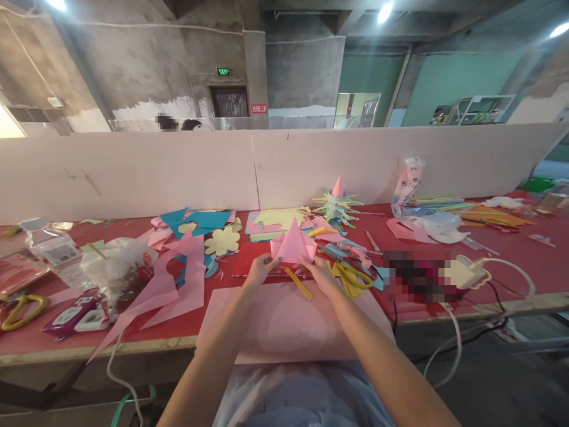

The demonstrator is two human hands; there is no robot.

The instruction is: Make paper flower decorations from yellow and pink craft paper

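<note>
Between my two hands a folded piece of pink paper is held up, with a pointed peak in the middle and rolled flaps at both sides. My left hand pinches its lower left corner. The lower right corner is gripped by my right hand. A yellow paper strip lies just below the pink paper, close to my right fingers. Beneath my forearms a large pink sheet reaches over the table's front edge. Behind the hands is a red board.
Yellow-handled scissors and a glue gun lie right of my hands. A fringed paper tree stands behind. Pink scraps, a yellow paper flower and a plastic bottle are leftward. White cables hang at right.
</note>
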